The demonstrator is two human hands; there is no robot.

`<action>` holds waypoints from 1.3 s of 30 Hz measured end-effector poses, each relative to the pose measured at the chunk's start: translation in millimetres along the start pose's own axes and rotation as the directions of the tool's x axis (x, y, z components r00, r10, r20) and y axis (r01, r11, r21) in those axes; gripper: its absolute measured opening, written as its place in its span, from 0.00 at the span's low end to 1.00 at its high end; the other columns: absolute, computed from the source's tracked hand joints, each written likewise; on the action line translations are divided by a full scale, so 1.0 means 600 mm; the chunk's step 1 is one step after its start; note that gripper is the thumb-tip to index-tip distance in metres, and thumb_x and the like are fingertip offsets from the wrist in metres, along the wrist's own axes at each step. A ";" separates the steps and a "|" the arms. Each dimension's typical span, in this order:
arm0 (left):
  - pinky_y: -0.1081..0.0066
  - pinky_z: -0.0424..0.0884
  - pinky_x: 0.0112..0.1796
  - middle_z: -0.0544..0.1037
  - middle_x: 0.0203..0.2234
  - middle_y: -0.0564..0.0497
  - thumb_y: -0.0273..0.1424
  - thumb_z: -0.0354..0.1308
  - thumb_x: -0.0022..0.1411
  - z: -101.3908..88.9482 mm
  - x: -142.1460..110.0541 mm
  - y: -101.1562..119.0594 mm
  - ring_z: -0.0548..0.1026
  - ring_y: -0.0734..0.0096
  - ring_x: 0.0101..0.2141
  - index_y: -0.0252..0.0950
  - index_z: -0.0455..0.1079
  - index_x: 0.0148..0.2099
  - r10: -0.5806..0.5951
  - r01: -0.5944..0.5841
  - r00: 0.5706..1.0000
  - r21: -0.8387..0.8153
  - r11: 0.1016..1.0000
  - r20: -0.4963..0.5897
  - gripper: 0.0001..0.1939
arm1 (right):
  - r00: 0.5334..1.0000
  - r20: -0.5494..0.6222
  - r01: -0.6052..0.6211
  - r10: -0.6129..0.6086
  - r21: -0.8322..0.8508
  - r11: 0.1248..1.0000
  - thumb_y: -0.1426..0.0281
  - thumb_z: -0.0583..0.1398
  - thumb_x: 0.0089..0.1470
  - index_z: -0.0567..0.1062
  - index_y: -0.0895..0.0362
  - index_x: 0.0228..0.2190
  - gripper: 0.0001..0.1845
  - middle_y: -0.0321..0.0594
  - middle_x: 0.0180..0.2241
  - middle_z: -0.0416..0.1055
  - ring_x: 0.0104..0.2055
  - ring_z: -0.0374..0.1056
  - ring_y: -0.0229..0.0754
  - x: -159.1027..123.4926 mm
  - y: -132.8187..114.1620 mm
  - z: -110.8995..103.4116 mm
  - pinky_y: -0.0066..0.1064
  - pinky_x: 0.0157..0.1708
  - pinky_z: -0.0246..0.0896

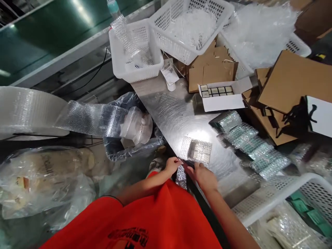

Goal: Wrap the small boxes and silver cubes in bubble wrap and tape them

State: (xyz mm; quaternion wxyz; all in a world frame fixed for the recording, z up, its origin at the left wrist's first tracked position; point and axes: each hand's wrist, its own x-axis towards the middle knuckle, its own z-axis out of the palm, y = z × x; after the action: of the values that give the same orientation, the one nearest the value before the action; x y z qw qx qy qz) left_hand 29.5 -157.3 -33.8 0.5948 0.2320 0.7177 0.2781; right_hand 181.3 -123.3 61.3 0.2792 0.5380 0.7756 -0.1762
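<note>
My left hand (172, 165) and my right hand (204, 176) sit together at the near edge of a brushed steel table (166, 107). Both pinch a strip of clear bubble wrap (181, 177) that hangs down over the edge. Just past my fingers, a small square bubble wrap pouch (196, 150) lies flat on the steel, apparently joined to that strip, with a darker square patch at its middle. To its right, a diagonal row of silvery bubble-wrapped packets (249, 145) lies on the table.
An open white box of small square items (223, 93) stands beyond, among cardboard sheets (285, 83). White plastic baskets (135, 52) crowd the far end. A large bubble wrap roll (28, 112) lies left, above plastic bags (44, 176). Another white basket (285, 197) sits lower right.
</note>
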 end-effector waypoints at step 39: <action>0.51 0.62 0.60 0.61 0.63 0.30 0.27 0.74 0.45 -0.009 -0.020 0.032 0.62 0.44 0.63 0.30 0.58 0.66 0.390 -0.205 0.911 0.672 0.711 -0.135 0.48 | 0.849 -0.225 -0.495 0.478 -0.022 0.868 0.69 0.49 0.65 0.75 0.72 0.45 0.21 0.66 0.37 0.73 0.38 0.75 0.62 -0.092 0.142 0.076 0.44 0.32 0.66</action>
State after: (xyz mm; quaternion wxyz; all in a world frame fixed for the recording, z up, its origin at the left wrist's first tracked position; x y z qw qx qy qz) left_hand 26.4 -151.8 -11.4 0.3230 0.4957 0.7946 0.1360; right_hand 286.5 -159.6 62.2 0.2511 0.7212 0.6456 -0.0104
